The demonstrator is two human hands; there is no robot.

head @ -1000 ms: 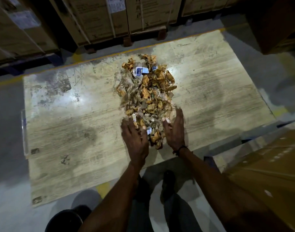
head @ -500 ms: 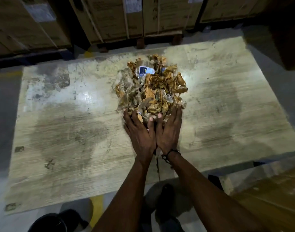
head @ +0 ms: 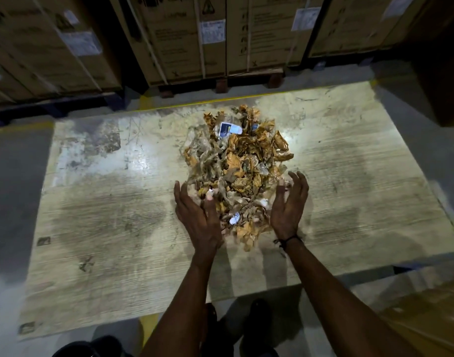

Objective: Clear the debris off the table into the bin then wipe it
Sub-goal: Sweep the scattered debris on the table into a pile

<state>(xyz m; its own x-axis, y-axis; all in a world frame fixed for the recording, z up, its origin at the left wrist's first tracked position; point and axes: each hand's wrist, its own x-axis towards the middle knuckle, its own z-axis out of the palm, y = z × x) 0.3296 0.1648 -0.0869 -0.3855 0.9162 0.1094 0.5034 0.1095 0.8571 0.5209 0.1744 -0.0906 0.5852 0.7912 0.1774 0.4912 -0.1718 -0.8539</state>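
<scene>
**A:** Start with the biggest thing. What carries it all?

**B:** The table, a worn, pale top with dark damp-looking patches. Stacked cardboard cartons stand beyond its far edge, and a dark round shape, possibly the bin, shows below the near edge toward the left corner. I can't tell for sure that it is the bin.

**A:** And the debris?

**B:** One heap, the debris pile, crumpled brown paper and clear film, running from near the far edge down the middle toward the near edge. A blue-and-white label lies on its far end. Gathered in one mound like that, it looks ready to be scooped instead of picked at piece by piece.

**A:** The hands?

**B:** Both sit at the pile's near end, apart from each other, one on each flank. The left hand lies with straight fingers against the pile's left side; the right hand is cupped, palm inward, fingers loosely bent, just beside the right side. Neither grips anything.

**A:** Why that stance?

**B:** My guess: palms facing in corral loose scraps so a load can be squeezed between them. Nothing looks binned yet, and the wiping isn't started.
</scene>
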